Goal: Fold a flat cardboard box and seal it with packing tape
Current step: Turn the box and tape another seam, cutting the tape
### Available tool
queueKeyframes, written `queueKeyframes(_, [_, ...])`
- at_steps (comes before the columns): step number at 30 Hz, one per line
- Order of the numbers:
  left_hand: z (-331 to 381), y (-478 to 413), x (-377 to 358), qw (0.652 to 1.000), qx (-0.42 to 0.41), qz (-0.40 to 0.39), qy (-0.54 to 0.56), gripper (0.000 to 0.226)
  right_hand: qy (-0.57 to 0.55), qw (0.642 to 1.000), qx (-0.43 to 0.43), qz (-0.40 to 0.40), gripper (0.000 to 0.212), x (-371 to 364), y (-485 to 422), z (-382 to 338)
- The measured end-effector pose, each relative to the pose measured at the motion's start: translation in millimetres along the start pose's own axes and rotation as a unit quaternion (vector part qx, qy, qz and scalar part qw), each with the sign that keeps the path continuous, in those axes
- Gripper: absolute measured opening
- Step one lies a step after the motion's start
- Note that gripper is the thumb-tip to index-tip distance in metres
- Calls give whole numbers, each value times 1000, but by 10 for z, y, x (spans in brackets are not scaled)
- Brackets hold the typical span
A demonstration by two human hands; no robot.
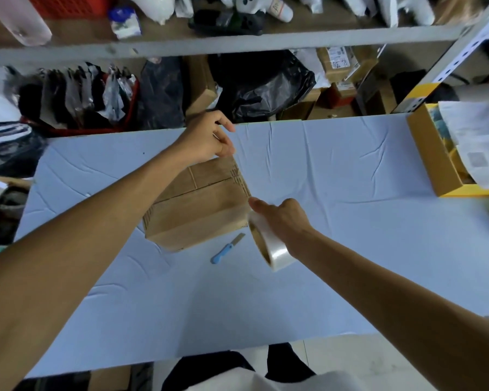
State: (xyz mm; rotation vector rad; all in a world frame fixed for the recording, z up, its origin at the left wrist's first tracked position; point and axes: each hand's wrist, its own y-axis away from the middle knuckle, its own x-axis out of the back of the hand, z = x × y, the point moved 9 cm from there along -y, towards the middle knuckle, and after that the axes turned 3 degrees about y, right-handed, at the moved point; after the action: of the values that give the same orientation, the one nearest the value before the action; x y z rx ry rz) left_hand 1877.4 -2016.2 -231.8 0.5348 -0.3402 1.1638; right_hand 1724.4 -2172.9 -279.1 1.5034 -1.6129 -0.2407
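A folded cardboard box [198, 204] sits mid-way across the blue-covered surface [350, 193]. The right hand [280, 218] grips a roll of packing tape [268, 244] at the box's right edge, while the left hand [206, 136] pinches the stretched tape end above its far corner. A small blue cutter [226, 248] lies just beside the box.

Dim bluish light, soft motion blur, wide-angle edge bending

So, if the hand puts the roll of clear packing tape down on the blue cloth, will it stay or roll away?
Set on its rim, the round roll of clear packing tape would probably roll; laid flat, it should stay. Its glossy surface looks somewhat slippery, though the right hand holds it firmly. The wrinkled blue cloth may slow it.
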Motion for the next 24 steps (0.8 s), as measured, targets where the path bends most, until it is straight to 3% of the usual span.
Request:
queueKeyframes(8, [-47, -117, 113, 999, 3, 34, -14, 36, -24, 1000, 6, 8, 50, 44, 37, -133])
queueKeyframes(14, [79, -109, 140, 999, -14, 52, 1, 41, -52, 999, 3, -5, 28, 200, 158, -83])
queueKeyframes(21, [195, -74, 161, 994, -42, 93, -29, 42, -39, 997, -53, -42, 39, 200, 137, -28])
queueKeyframes(24, [169, -84, 153, 997, -24, 74, -28, 44, -32, 997, -56, -32, 42, 195, 117, 34])
